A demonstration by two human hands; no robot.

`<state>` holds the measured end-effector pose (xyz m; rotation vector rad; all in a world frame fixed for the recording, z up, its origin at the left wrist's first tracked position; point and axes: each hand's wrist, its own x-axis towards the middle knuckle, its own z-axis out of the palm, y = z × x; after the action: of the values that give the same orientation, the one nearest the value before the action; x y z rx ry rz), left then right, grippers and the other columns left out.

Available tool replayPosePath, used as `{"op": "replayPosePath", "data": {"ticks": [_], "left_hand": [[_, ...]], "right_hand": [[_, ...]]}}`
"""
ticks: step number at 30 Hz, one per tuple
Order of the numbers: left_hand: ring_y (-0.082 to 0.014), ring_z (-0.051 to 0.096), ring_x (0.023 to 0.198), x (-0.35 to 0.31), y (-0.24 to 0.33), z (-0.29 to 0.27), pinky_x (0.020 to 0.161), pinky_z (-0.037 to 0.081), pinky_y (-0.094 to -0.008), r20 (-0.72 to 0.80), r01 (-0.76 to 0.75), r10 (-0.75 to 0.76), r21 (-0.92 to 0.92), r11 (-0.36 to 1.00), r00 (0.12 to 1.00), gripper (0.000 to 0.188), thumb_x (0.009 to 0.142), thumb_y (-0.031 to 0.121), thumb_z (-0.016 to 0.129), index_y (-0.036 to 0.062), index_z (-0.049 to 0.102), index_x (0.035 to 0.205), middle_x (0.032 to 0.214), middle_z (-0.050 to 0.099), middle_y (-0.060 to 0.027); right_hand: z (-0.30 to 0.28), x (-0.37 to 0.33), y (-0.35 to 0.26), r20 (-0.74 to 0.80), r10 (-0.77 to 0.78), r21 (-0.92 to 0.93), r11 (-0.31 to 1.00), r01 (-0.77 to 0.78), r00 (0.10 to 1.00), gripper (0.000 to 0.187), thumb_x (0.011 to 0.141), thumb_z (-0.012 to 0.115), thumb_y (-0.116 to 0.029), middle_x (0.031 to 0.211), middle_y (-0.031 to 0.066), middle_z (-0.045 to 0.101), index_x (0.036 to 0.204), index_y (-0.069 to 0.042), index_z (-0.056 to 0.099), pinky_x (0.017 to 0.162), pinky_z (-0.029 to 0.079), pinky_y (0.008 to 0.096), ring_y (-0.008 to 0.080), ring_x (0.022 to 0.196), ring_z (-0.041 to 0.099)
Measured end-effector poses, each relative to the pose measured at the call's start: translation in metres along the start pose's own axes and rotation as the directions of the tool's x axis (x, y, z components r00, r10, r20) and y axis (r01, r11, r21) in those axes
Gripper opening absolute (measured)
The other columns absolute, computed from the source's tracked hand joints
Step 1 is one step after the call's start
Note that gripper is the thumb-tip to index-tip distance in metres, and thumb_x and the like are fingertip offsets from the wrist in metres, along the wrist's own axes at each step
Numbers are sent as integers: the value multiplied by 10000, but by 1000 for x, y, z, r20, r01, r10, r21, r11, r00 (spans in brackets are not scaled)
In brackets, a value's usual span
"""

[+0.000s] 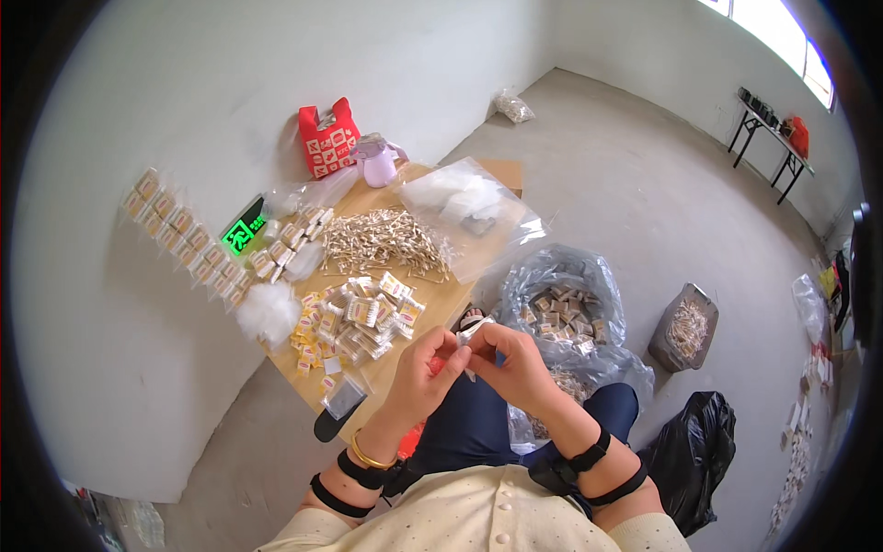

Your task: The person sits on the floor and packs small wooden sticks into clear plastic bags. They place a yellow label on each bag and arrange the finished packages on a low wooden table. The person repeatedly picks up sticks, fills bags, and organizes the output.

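Note:
My left hand (425, 370) and my right hand (517, 366) meet above my lap, fingertips closed together. Between them they pinch a small clear plastic bag (473, 329); my fingers hide most of it, and its contents cannot be made out. On the wooden table (418, 184) to the left lies a heap of loose cotton swabs (382, 241). Nearer to me is a pile of small clear packs of cotton swabs (366, 317), beside scattered yellow-and-white cards (306, 339). Small flat clear bags (346, 397) rest at the table's near corner.
A large clear bag (563, 276) of small packs stands right of my knees. A grey bin (685, 327) of swabs and a black bag (699, 451) are farther right. On the table are a lilac jug (375, 161), a red bag (328, 138) and plastic sheeting (474, 216).

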<state>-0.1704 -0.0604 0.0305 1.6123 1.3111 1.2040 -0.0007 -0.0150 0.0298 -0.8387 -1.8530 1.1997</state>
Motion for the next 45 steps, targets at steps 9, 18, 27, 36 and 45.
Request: {"op": "replayPosePath", "data": {"ticks": [9,18,27,36,45], "left_hand": [[-141,493,725,5,18,6,676,407,-269,89,-131,139,-94,987,986,140,917,109,555,13,528,818,757,497,-50],[-150,527,789,8,2,24,762,421,-274,-115,-211,201,-81,974,973,410,973,427,488,24,562,990,846,551,-32],[-98,483,481,16,-19,40,442,374,-241,-81,212,-265,-402,891,961,568,1034,459,279,17,593,863,591,511,-2],[-81,469,414,27,-14,62,384,345,-237,-289,94,-107,-57,994,951,521,1037,370,350,3,570,741,486,470,-11],[-193,533,410,25,-3,58,389,363,-306,-292,-32,53,78,996,955,470,1031,323,381,-17,566,765,500,504,-85]], "right_hand": [[-19,-17,-2,94,24,388,920,-59,995,135,906,637,-109,720,-2,545,852,-11,561,646,445,252,79,693,532],[-38,-21,14,54,35,730,680,-63,998,169,982,550,-224,847,-24,540,968,-58,529,719,433,241,68,776,518],[-35,-19,20,-74,266,769,629,-115,961,222,1013,476,-245,899,32,547,1124,-53,473,696,468,277,108,712,547],[-18,0,6,-533,-96,-149,989,18,840,181,952,561,-142,753,113,552,1045,-5,485,578,440,298,186,621,526],[-15,2,5,-579,-87,-85,995,46,811,172,972,534,-169,708,66,557,914,-7,530,573,432,267,109,620,522]]}}
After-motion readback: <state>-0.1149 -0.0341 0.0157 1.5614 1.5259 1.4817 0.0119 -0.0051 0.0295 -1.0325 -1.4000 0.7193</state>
